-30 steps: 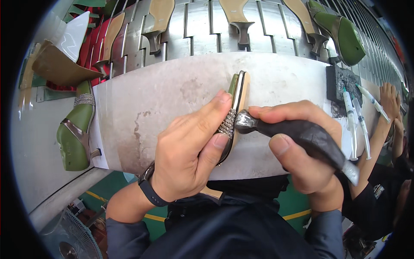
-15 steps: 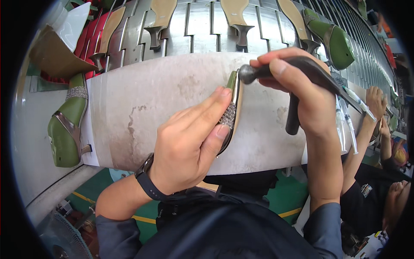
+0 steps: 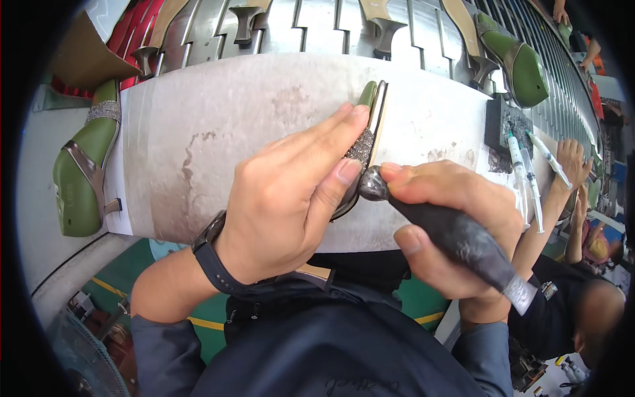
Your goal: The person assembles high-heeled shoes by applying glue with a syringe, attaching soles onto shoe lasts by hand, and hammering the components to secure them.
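Observation:
My left hand (image 3: 278,198) is closed around a shoe (image 3: 360,147) with a glittery strap, pressing it on its side against the pale worktop. A green shoe last (image 3: 368,96) shows at the shoe's far end; my fingers hide much of the upper. In my right hand (image 3: 463,205) is a dark hammer (image 3: 450,231), gripped with thumb and fingers. Its rounded metal head touches, or nearly touches, the sole edge beside my left thumb. Another shoe on a green last (image 3: 83,175), with a glittery strap and metallic band, stands at the worktop's left edge.
Soles with heels (image 3: 248,23) line the metal slat conveyor (image 3: 324,30) behind the worktop (image 3: 165,145). A shoe on a green last (image 3: 522,73) lies at its right. Syringes (image 3: 534,192) and a dark block (image 3: 499,126) sit near a co-worker's hand (image 3: 572,162). A fan (image 3: 89,357) stands lower left.
The hammer head has moved from the shoe's far end toward me along the sole edge. My right hand is lower and turned. My left hand keeps hold of the shoe.

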`<action>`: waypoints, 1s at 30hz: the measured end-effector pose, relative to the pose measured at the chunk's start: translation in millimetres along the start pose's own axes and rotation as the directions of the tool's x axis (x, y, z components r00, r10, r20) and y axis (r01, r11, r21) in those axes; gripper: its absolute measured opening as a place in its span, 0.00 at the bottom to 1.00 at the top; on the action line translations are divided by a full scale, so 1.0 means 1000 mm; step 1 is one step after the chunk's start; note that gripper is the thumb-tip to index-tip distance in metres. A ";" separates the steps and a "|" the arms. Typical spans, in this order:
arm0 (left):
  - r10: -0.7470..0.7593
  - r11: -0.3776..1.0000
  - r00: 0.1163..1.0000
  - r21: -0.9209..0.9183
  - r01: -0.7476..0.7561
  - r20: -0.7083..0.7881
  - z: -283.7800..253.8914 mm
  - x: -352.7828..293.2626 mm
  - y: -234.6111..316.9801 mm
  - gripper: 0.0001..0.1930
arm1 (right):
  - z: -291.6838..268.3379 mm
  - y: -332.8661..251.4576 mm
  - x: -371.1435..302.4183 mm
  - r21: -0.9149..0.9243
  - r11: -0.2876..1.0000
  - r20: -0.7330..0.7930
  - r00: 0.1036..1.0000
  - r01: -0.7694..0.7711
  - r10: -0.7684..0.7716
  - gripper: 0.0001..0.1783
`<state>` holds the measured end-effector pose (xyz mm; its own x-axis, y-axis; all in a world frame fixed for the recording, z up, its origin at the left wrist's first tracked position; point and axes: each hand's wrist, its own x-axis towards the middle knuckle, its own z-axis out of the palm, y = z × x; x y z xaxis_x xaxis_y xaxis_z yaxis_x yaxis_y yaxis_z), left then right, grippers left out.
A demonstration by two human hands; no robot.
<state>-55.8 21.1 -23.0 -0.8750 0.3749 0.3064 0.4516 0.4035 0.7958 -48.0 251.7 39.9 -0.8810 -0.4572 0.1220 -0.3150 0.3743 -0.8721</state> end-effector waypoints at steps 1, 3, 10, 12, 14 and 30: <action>-0.001 1.000 1.000 -0.005 0.001 -0.002 0.001 -0.001 0.000 0.21 | 0.005 0.002 -0.002 0.000 1.000 0.004 1.000 -0.002 0.002 0.19; -0.001 1.000 1.000 -0.008 0.001 -0.004 0.002 -0.001 -0.001 0.21 | 0.019 0.009 -0.007 -0.089 0.981 -0.149 0.971 0.174 -0.186 0.17; -0.078 0.992 0.997 -0.097 0.077 -0.002 0.001 -0.002 0.001 0.20 | 0.070 0.001 -0.040 -0.163 0.973 -0.247 0.948 0.162 -0.200 0.22; -0.101 0.988 0.995 -0.118 0.102 0.013 0.001 -0.003 0.002 0.21 | 0.094 0.000 -0.048 -0.136 0.979 -0.322 0.928 0.150 -0.186 0.22; -0.161 0.964 0.986 -0.219 0.150 -0.036 0.002 -0.004 0.004 0.22 | 0.102 -0.005 -0.051 -0.063 0.989 -0.324 0.935 0.132 -0.146 0.22; 0.015 1.000 1.000 0.027 -0.014 -0.025 -0.012 -0.023 -0.026 0.14 | 0.093 0.004 -0.057 0.005 0.985 -0.151 0.974 0.171 -0.169 0.20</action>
<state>-49.6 -7.4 -44.1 -0.8723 0.3598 0.3311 0.4685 0.4210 0.7767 33.8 204.3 -14.9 -0.8583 -0.3863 0.3376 -0.4595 0.2859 -0.8409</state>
